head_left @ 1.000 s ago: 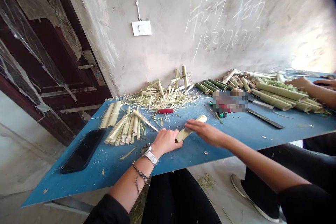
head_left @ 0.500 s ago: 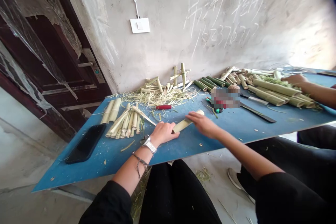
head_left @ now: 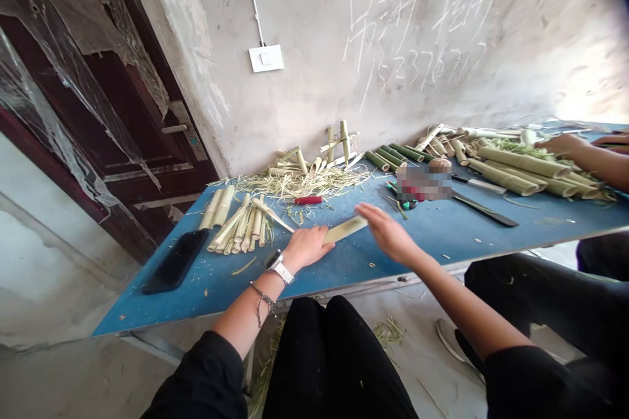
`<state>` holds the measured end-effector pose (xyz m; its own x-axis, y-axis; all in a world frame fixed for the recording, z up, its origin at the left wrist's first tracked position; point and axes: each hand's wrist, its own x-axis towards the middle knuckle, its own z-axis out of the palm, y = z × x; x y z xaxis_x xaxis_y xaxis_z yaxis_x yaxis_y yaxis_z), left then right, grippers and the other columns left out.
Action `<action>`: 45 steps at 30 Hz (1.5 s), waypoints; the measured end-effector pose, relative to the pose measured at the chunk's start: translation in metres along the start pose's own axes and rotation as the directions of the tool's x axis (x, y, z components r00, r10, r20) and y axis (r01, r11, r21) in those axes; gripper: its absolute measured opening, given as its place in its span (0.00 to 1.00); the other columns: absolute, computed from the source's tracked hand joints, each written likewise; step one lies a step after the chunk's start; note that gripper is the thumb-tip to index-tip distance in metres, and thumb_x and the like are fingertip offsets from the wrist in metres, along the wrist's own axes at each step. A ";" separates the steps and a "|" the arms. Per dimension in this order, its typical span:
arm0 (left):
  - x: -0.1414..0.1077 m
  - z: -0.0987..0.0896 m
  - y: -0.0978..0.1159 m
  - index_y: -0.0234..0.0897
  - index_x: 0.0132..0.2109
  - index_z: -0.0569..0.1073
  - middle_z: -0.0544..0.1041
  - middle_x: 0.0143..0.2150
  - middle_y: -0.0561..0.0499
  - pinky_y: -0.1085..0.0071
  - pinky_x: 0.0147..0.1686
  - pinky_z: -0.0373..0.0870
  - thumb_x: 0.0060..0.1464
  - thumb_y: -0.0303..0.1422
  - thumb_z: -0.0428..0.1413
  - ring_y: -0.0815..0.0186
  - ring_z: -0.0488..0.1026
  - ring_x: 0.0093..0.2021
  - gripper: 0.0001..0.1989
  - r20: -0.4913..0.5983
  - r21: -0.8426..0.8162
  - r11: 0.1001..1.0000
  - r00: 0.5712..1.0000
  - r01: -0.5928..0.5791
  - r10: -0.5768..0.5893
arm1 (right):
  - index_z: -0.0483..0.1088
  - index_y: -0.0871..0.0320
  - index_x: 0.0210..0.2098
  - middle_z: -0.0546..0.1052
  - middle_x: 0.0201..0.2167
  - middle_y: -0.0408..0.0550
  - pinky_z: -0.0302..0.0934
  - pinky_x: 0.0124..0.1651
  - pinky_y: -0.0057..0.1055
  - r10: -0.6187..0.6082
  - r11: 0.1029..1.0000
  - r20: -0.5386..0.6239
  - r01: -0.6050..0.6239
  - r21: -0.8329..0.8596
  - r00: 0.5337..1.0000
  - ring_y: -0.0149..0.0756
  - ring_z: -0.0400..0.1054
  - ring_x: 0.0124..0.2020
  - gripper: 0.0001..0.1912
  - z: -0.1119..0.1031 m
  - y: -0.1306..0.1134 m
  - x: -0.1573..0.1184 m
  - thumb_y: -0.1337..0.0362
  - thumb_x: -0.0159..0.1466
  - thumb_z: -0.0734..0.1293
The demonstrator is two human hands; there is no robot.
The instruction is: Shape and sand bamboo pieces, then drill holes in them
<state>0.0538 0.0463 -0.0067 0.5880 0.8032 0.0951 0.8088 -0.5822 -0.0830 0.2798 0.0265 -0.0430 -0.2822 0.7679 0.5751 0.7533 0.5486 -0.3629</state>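
My left hand (head_left: 307,247) lies on the blue board with its fingers over the near end of a pale split bamboo strip (head_left: 345,230). My right hand (head_left: 388,234) hovers just beyond the strip's far end, fingers spread, holding nothing. A bundle of cut bamboo sticks (head_left: 240,229) lies left of my left hand. A watch and a beaded bracelet circle my left wrist.
A black phone (head_left: 175,262) lies near the board's left edge, and a red-handled tool (head_left: 308,200) sits by straw-like shavings (head_left: 289,184). A long knife (head_left: 484,209) lies right. A co-worker's hand (head_left: 560,145) rests on long green bamboo pieces (head_left: 521,167). The wall runs behind.
My right hand has come off the strip's far end and moved right, opening its fingers. The strip lies flatter on the board. The whole view has shifted slightly with my head.
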 end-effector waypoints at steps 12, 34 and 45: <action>-0.029 0.011 0.012 0.35 0.41 0.65 0.70 0.39 0.45 0.69 0.35 0.64 0.61 0.35 0.38 0.63 0.70 0.38 0.14 -0.146 0.109 0.987 0.984 0.118 -0.101 | 0.56 0.67 0.57 0.59 0.57 0.64 0.53 0.56 0.50 0.120 0.921 0.164 -0.048 -0.386 0.979 0.48 0.51 0.59 0.28 0.018 0.027 0.028 0.79 0.58 0.51; -0.005 -0.003 -0.031 0.36 0.36 0.72 0.76 0.32 0.45 0.69 0.30 0.65 0.52 0.48 0.44 0.59 0.74 0.32 0.21 0.126 0.026 0.999 0.991 -0.038 0.035 | 0.54 0.68 0.59 0.53 0.60 0.62 0.44 0.61 0.45 -0.203 0.962 0.368 0.254 -0.095 0.907 0.42 0.41 0.62 0.29 0.038 0.002 0.043 0.80 0.57 0.51; -0.002 -0.012 -0.037 0.39 0.30 0.74 0.76 0.29 0.46 0.69 0.29 0.65 0.51 0.50 0.44 0.59 0.74 0.31 0.22 0.162 -0.060 0.997 0.985 -0.057 0.066 | 0.51 0.56 0.61 0.48 0.63 0.49 0.44 0.61 0.40 -0.323 0.939 0.406 0.343 0.025 0.855 0.37 0.40 0.62 0.32 0.042 0.001 0.045 0.78 0.58 0.54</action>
<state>0.0225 0.0648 0.0081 0.6302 0.7730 -0.0724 0.7734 -0.6332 -0.0285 0.2423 0.0757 -0.0481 -0.7255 0.6139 0.3110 0.5960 0.7864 -0.1620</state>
